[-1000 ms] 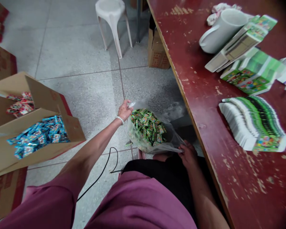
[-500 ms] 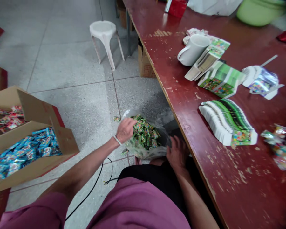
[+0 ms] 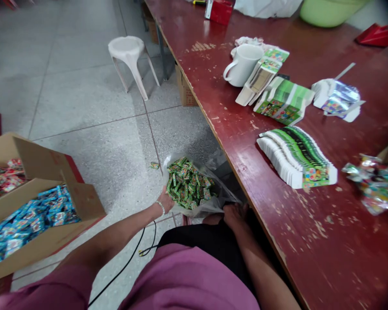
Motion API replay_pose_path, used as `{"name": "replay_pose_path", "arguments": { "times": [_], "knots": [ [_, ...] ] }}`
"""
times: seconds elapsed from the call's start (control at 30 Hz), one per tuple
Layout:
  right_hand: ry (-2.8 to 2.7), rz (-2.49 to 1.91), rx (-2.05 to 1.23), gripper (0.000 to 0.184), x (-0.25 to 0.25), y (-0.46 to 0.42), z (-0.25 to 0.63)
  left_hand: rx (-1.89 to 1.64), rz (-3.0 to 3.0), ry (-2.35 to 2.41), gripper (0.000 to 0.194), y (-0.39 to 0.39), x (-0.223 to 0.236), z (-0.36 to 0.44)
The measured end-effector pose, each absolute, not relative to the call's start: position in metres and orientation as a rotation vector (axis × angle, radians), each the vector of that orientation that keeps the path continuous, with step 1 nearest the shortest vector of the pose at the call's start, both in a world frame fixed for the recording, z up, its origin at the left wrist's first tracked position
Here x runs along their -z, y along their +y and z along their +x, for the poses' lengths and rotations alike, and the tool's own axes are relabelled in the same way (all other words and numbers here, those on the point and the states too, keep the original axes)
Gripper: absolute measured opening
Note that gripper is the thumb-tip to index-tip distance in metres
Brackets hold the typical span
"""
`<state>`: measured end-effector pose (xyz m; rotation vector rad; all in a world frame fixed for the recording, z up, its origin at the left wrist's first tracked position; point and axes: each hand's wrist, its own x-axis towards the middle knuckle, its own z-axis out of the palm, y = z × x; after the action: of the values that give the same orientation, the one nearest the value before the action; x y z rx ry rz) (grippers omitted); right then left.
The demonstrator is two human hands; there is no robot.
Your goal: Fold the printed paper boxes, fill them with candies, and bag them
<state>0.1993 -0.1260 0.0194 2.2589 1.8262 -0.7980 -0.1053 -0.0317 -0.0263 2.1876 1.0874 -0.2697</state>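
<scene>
Green multicoloured packets (image 3: 188, 183), maroon tabletop (image 3: 352, 241), bright blue packets (image 3: 35, 217).

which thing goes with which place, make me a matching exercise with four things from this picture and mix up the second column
Things:
1. green-wrapped packets
2. white mug
3. blue-wrapped packets
4. white stool

Places:
A. in an open cardboard box
B. standing on its legs on the floor
C. in a clear plastic bag between the left hand and the right hand
D. on the red table

Right pairs: 1-C, 2-D, 3-A, 4-B
</scene>
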Motion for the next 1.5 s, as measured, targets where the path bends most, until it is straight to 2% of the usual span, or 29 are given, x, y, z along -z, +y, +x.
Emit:
{"name": "replay_pose_path", "arguments": {
  "times": [0.13, 0.23, 0.37, 0.47, 0.53, 0.63, 0.7, 0.77, 0.83, 0.9, 1.0, 1.13, 1.23, 1.37, 1.5],
  "knots": [
    [1.871, 2.273, 0.812, 0.017, -0.023, -0.121, 0.191, 0.505, 2.198, 1.081, 0.034, -0.041, 0.022, -0.118],
    [1.927, 2.262, 0.787, 0.029, -0.038, -0.118, 0.185, 0.557, 2.217, 1.093, 0.024, -0.041, 0.014, -0.122],
    [2.036, 2.254, 0.781, 0.046, -0.064, -0.115, 0.173, 0.484, 2.275, 1.120, 0.014, -0.037, -0.008, -0.121],
    [2.121, 2.265, 0.777, 0.047, -0.086, -0.116, 0.165, 0.344, 2.350, 1.135, 0.013, -0.028, -0.040, -0.112],
    [2.184, 2.271, 0.771, 0.043, -0.103, -0.122, 0.162, 0.224, 2.413, 1.118, 0.022, -0.019, -0.069, -0.097],
    [2.323, 2.384, 0.811, 0.042, -0.128, -0.137, 0.164, -0.041, 2.513, 1.059, 0.035, -0.006, -0.126, -0.055],
    [2.487, 2.501, 0.911, 0.041, -0.145, -0.151, 0.166, -0.462, 2.564, 0.957, 0.034, 0.002, -0.166, -0.011],
    [2.613, 2.624, 0.959, 0.037, -0.160, -0.166, 0.169, -0.682, 2.637, 0.767, 0.033, 0.011, -0.201, 0.041],
    [2.702, 2.750, 0.964, 0.033, -0.172, -0.181, 0.173, -0.698, 2.733, 0.663, 0.034, 0.023, -0.225, 0.095],
    [2.763, 2.881, 0.955, 0.031, -0.180, -0.194, 0.179, -0.651, 2.787, 0.776, 0.040, 0.035, -0.240, 0.144],
    [2.698, 3.193, 0.778, 0.027, -0.182, -0.213, 0.194, -0.640, 2.846, 0.781, 0.043, 0.039, -0.249, 0.195],
    [2.317, 3.673, 0.438, 0.018, -0.175, -0.228, 0.216, -0.562, 2.965, 0.645, 0.042, 0.009, -0.234, 0.221],
    [2.231, 3.732, 0.522, 0.017, -0.173, -0.230, 0.223, -0.530, 3.005, 0.681, 0.053, -0.016, -0.215, 0.227],
    [2.382, 3.652, 0.547, 0.021, -0.177, -0.226, 0.223, -0.470, 3.001, 0.754, 0.045, -0.025, -0.206, 0.233],
    [2.391, 3.679, 0.603, 0.022, -0.183, -0.225, 0.223, -0.384, 2.941, 0.803, 0.038, -0.020, -0.221, 0.242]
  ]
}}
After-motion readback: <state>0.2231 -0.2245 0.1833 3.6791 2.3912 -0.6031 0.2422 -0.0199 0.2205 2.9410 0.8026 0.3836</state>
